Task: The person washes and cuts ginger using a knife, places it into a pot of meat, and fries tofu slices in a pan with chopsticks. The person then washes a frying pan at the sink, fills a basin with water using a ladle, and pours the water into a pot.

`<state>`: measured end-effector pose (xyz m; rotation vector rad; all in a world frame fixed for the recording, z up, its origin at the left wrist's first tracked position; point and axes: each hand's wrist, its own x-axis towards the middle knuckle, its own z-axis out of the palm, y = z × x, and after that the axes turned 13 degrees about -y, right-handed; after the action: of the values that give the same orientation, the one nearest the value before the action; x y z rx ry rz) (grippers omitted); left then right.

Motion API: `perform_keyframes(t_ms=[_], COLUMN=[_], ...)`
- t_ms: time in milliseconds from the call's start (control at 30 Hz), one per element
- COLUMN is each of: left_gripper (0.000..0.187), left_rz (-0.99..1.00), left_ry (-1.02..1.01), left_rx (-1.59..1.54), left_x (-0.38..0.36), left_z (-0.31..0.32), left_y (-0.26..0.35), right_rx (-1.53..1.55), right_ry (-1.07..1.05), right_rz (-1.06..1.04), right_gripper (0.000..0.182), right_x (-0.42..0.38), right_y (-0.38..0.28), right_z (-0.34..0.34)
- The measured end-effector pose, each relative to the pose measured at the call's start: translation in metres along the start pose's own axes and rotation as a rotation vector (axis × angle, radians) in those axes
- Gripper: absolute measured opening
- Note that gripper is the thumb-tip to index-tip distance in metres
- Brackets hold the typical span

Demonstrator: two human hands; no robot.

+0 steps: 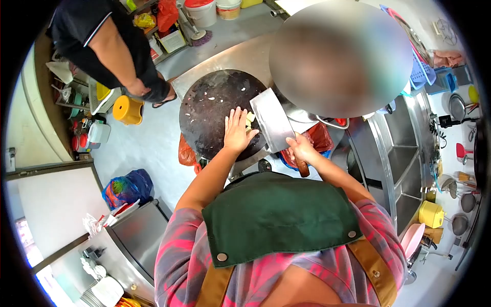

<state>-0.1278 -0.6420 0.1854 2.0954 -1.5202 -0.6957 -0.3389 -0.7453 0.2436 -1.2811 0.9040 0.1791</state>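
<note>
The right hand [302, 148] is wrapped tight around the brown handle of a cleaver [272, 125], fingers closed on it, with the wide grey blade angled up and away over the near edge of a round dark chopping board [215, 107]. The left hand [238, 130] lies flat on the board just beside the blade, fingers spread and pointing away from the body, resting on or against some pale yellow pieces of food [250, 118] (too small to tell what they are). The pieces sit between the left hand's fingers and the blade, at the right side of the board. A few small pale scraps are scattered over the rest of the board's surface.

The board sits on a steel worktop [240, 56], and a red bag [319, 138] hangs just beyond the right hand, below the worktop's edge. To the right runs a steel sink [401, 148] with 2 basins visible, and a yellow jug [432, 214] and a pink plate [412, 239] stand near its closer end.

Another person in a dark shirt [87, 30] stands at the far left, well apart from the board, one hand [138, 88] hanging by the hip. A yellow stool [128, 110] stands on the floor beside that person's feet, and a blue bag [128, 187] lies on the floor nearer the camera.
</note>
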Motion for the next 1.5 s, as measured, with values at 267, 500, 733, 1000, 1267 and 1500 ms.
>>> perform_keyframes(t_ms=[267, 500, 733, 1000, 1267, 1500], left_gripper=[0.055, 0.023, 0.013, 0.022, 0.028, 0.042], left_rz=[-0.023, -0.062, 0.664, 0.439, 0.556, 0.412], left_ry=[0.349, 0.946, 1.114, 0.432, -0.365, 0.032], left_rx=[-0.213, -0.402, -0.58, -0.358, -1.022, -1.65], left_x=[0.021, 0.049, 0.144, 0.213, 0.124, 0.11], left_z=[0.017, -0.063, -0.193, -0.147, -0.137, -0.156], left_y=[0.006, 0.014, 0.198, 0.231, 0.271, 0.262], right_rx=[0.2, -0.64, -0.602, -0.893, -1.215, -1.332], right_ry=[-0.158, -0.001, 0.425, 1.012, 1.211, 1.187], right_rz=[-0.008, -0.416, -0.74, -0.629, -0.763, -0.787], right_gripper=[0.016, 0.02, 0.016, 0.025, 0.027, 0.022], right_x=[0.049, 0.016, -0.11, -0.216, -0.2, -0.167], right_y=[0.013, -0.093, -0.203, -0.162, -0.151, -0.185], right_z=[0.054, 0.072, -0.01, -0.129, -0.164, -0.142])
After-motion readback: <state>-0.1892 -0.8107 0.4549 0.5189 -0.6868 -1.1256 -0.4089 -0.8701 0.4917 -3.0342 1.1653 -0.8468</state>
